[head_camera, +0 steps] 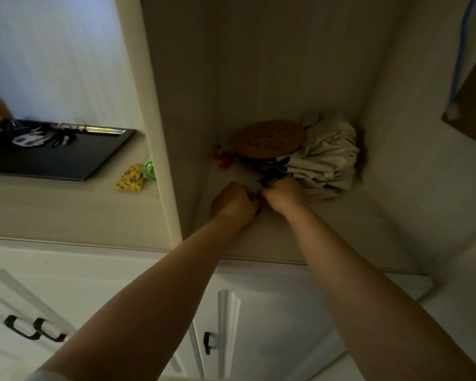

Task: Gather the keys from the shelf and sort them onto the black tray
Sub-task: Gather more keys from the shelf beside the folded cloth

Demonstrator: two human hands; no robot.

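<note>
Both bare arms are reaching into the dim middle nook of a cream-white wooden shelf (272, 232). The left hand (235, 203) is curled into a loose fist, low on the shelf floor. The right hand (285, 193) is curled too, just beside it, so the knuckles are almost touching. Something small and dark (270, 178) is poking out above the right hand, but it is too blurry to tell what it is, and I cannot tell if either hand is gripping a key.

Right behind the right hand, a crumpled cream cloth bag with dark print (327, 158) is sitting in the back corner. A round brown cork mat (271, 138) is leaning on top of it, to the left. A little red and white toy thing (221, 156) is lying by the mat's left edge.

In the next nook to the left, a flat black rectangular tray (66, 158) is lying on the ledge. A bunch of dark keys with a silver ring (62, 133) is resting on the tray's far side, next to a pale, blurry key tag (26, 138). A small yellow packet with pictures (129, 178) is lying on the ledge near the tray's right corner, and a bright green thing (149, 167) is half hiding behind the shelf wall beside it.

White cupboard doors with black handles (25, 329) are showing below the shelf.
</note>
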